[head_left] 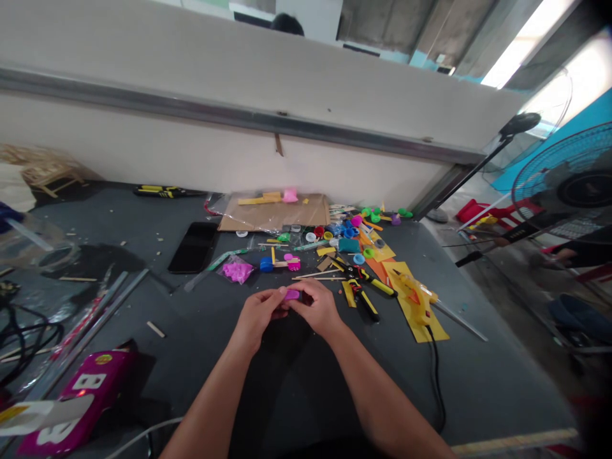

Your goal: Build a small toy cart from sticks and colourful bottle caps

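Observation:
A small purple piece [291, 295] sits between the fingertips of both hands, just above the dark tabletop; its exact kind is hard to make out. My left hand [262, 311] pinches it from the left side. From the right, my right hand [317, 307] has its thumb and fingers closed on the other end. Just beyond the fingers lies a little assembly [281, 262] of wooden sticks with blue and pink parts. To its left is a clear bag of purple material [236, 271]. Pliers with black and yellow handles [366, 299] rest to the right of my hands.
A yellow glue gun [419, 303] lies on yellow sheet at right, its black cord trailing forward. Colourful caps [351, 229] and sticks cluster behind. A phone [194, 247], a cardboard sheet [272, 217] and a magenta power strip [86, 398] are on the table [201, 331]. A partition stands behind.

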Available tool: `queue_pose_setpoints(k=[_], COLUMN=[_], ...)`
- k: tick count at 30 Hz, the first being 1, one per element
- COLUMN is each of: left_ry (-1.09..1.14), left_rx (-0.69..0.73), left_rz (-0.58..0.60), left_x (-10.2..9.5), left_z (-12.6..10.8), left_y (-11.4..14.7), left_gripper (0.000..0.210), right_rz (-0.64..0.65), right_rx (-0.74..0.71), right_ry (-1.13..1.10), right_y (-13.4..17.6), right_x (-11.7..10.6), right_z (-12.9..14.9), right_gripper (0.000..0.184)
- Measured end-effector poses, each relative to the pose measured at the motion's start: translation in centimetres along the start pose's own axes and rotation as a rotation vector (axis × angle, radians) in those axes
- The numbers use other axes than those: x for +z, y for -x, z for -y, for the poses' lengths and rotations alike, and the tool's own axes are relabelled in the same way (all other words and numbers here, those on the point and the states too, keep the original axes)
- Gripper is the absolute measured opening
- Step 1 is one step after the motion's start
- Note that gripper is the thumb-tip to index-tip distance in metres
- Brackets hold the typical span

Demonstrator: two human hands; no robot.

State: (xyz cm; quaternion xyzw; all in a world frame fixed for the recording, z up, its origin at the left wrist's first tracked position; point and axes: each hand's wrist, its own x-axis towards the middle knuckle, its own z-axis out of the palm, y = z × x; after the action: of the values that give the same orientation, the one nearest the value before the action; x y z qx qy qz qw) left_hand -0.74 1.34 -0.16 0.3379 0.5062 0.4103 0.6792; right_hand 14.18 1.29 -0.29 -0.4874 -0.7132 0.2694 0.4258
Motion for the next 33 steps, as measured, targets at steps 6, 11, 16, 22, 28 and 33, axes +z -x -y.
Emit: queue_pose_setpoints(k=[6, 11, 16, 22, 28, 33], left_ry=[-0.03, -0.003, 0.007, 0.029, 0.048, 0.066], left_rx=[-0.007, -0.01, -0.034, -0.049, -0.061, -0.05], left_rz=[0.003, 0.011, 0.042, 0.049, 0.079, 0.078], left_x=[0.09, 0.01, 0.1, 0.18, 0.27, 0.0], left_z=[-0.12, -0.21, -0.03, -0.19, 0.03, -0.01], left_y=[0.0, 0.09, -0.01, 0.12, 0.18, 0.27], left_gripper=[0.027, 0.028, 0.025, 0.025, 0.023, 0.026], right_rz=[-0.005, -0.011, -0.002, -0.004, 0.011, -0.014], right_rx=[-0.009, 0.011, -0.018, -0.038, -0.092, -0.074], right_ry=[-0.002, -0.004, 0.016, 0.02, 0.028, 0.029], right_y=[0.08, 0.08, 0.19, 0.28, 0.26, 0.23], right_x=[0.13, 0.16, 0.32, 0.43, 0.44, 0.29], right_z=[-0.27, -0.36, -0.47, -0.57, -0.54, -0.85], right_gripper=[0.025, 0.018, 0.016, 0.016, 0.016, 0.018])
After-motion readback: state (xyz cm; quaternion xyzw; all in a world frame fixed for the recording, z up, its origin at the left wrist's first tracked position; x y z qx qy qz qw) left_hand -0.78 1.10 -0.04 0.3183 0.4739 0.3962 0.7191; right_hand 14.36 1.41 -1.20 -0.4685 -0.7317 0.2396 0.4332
